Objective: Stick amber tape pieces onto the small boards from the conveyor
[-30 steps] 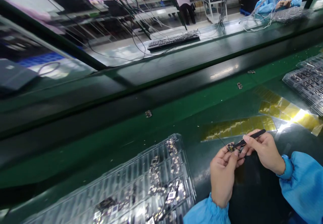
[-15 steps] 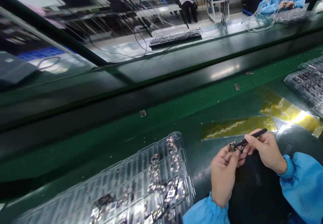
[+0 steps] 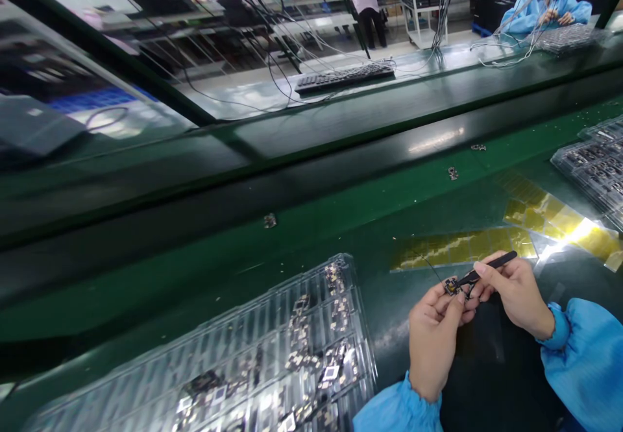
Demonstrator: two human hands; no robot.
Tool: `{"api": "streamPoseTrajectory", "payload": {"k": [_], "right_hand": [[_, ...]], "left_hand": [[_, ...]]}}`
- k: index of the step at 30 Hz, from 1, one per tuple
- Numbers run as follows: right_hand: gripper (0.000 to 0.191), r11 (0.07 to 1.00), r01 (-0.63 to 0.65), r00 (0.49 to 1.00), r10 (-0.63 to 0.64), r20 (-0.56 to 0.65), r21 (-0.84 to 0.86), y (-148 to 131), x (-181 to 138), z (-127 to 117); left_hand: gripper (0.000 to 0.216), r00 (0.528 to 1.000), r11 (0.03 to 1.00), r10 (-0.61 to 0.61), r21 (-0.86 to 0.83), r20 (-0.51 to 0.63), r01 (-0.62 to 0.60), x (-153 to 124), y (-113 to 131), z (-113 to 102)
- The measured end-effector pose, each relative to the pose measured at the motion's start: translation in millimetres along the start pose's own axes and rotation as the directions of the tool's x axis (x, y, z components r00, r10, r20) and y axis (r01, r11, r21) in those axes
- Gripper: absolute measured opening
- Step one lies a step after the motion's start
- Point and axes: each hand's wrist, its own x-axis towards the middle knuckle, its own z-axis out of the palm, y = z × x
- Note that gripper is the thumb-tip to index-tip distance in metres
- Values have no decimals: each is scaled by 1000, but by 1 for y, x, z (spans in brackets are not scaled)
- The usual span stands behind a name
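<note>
Between the thumb and fingers of my left hand [image 3: 434,341] is a small circuit board [image 3: 451,286] with a thin dark wire rising from it. My right hand [image 3: 516,292] pinches black tweezers [image 3: 492,266], whose tips touch or hover just above the board; which of the two I cannot tell. My right fingertips are close beside the board's right end. Just beyond both hands lies a strip of yellow film pieces [image 3: 442,250] on the green mat. A clear plastic tray [image 3: 253,338] holding several circuit boards is to the left of my left hand.
A second strip of yellow film [image 3: 559,219] lies at the right, near another board-filled tray [image 3: 591,166]. Loose boards [image 3: 270,220] dot the green belt. Beyond a dark rail are a keyboard [image 3: 344,78], hanging cables and a seated person in blue [image 3: 528,13].
The camera view has shifted slightly. Both hands keep nearly the same pose, with the board and tweezers still held. The seated person's hands across the bench have moved apart.
</note>
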Motion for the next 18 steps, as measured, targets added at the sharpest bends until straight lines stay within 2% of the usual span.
{"api": "streamPoseTrajectory", "payload": {"k": [18], "right_hand": [[30, 1000, 12, 1000, -12, 2, -7, 1, 0, 0]], "left_hand": [[37, 1000, 1000, 9, 6, 5, -9, 1, -2, -1]]}}
